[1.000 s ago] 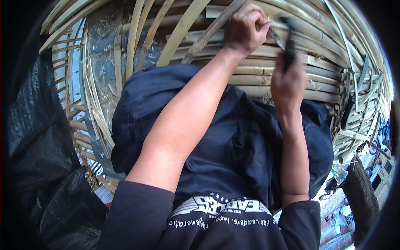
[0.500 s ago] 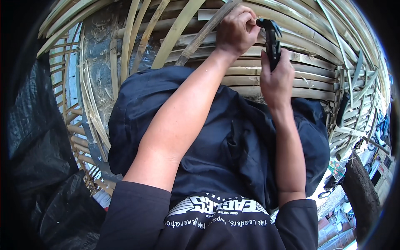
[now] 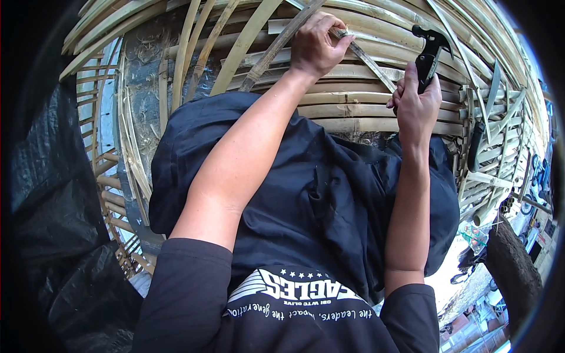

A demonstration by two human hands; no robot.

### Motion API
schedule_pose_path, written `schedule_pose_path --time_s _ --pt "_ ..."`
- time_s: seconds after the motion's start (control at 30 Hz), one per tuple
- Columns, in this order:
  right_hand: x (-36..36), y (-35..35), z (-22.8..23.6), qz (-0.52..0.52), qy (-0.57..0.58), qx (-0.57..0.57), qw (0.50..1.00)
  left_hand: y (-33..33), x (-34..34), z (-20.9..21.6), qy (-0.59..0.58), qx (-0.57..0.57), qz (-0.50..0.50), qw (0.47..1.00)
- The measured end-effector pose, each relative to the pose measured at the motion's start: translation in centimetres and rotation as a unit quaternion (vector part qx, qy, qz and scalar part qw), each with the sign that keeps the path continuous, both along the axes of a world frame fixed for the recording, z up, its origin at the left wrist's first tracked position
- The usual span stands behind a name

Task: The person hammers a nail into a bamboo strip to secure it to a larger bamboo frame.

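My right hand (image 3: 416, 103) is wrapped round the handle of a black claw hammer (image 3: 434, 50), its head raised to the right of my left hand. My left hand (image 3: 319, 46) has its fingers curled, with thumb and forefinger close together at one end of a thin bamboo strip (image 3: 369, 60). Whatever lies between those fingertips is too small to make out. The strip slants down to the right across a row of split bamboo slats (image 3: 359, 110). A darker slat (image 3: 282, 44) runs up at a slant beside my left hand.
A long knife (image 3: 493, 88) with a black handle lies on the slats at right. Several loose bamboo strips (image 3: 244, 44) lean at upper left. Dark plastic sheeting (image 3: 44, 159) hangs at far left. A thick brown log (image 3: 512, 265) stands at lower right.
The hammer has lifted away from my left fingers and swung to the right. My left hand has shifted slightly left, and the thin strip now shows between the hands.
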State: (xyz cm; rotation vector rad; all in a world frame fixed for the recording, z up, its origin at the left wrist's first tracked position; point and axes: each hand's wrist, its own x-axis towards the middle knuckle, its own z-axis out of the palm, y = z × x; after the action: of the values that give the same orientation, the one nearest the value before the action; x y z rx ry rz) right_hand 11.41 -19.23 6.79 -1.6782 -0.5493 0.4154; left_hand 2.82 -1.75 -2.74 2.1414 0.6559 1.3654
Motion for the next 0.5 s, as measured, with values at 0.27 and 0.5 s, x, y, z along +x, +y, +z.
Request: schedule_pose_path --time_s 0.27,0.5 --pt "-1.2 0.5 -0.9 0.052 -0.043 -0.068 0.995 -0.3 0.1 -0.1 -0.017 -0.045 -0.015 0.999" --pt "-1.2 0.7 -2.0 0.053 -0.068 -0.126 0.988 -0.7 0.0 0.3 -0.028 -0.066 -0.031 0.997"
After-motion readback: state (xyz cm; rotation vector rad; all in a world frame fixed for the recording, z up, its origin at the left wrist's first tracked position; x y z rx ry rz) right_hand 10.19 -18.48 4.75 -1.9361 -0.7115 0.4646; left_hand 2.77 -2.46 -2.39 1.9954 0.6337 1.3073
